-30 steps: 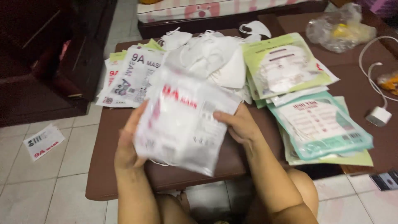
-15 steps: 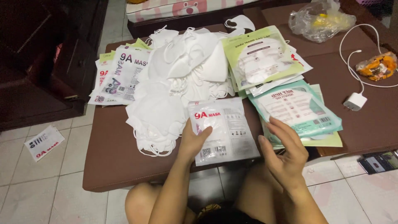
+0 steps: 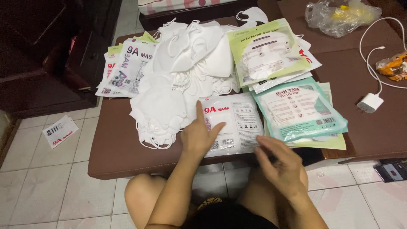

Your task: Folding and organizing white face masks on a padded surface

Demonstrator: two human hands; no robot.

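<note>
My left hand rests flat on the left end of a white mask packet that lies near the front edge of the brown padded bench, index finger stretched up along it. My right hand hovers just off the packet's lower right corner, fingers spread, holding nothing. Left of the packet lies a heap of loose white face masks. To its right sits a teal-edged mask packet on top of others.
A stack of white packets is at the bench's left. A green-edged packet lies at the back. A white charger with cable, a clear plastic bag, a snack wrapper lie right. A packet is on the tiled floor; a phone too.
The packet that both hands held up a second ago now lies flat on the bench. My left hand presses on it and my right hand has come off it.
</note>
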